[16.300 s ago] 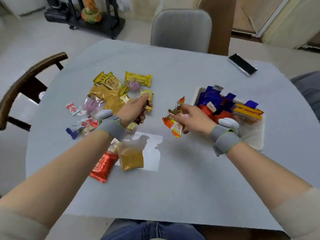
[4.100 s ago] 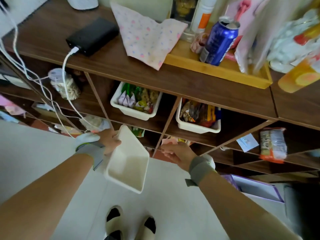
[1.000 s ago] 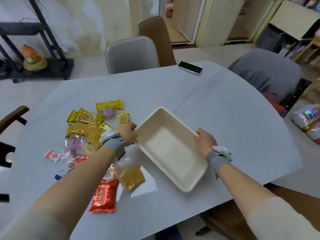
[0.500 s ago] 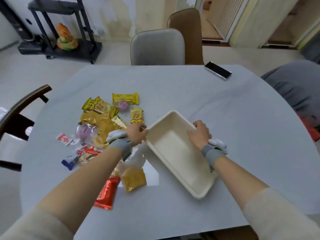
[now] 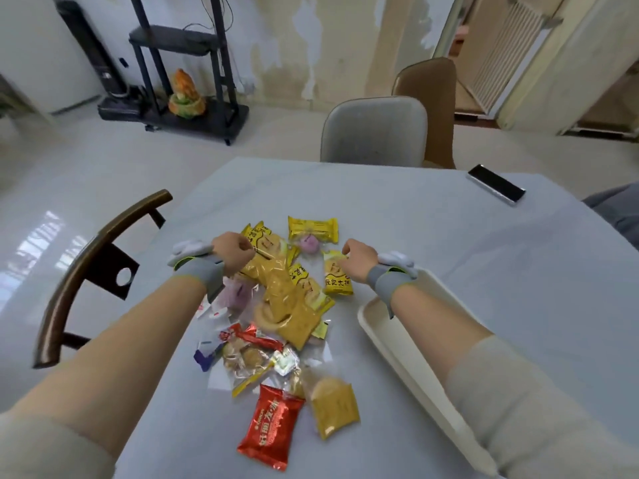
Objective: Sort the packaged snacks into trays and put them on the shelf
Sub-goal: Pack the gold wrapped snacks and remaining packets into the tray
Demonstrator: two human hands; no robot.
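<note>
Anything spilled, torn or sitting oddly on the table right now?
Nothing looks torn or spilled. The snacks lie in a loose unsorted heap. The tray sits askew to the table edge, and its near corner seems to reach the edge. A phone lies near the far edge.

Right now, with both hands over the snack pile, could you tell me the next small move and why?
Probably lift the yellow packet under the right hand into the tray: the tray sits just beside it, and the left hand is already on other yellow packets.
</note>
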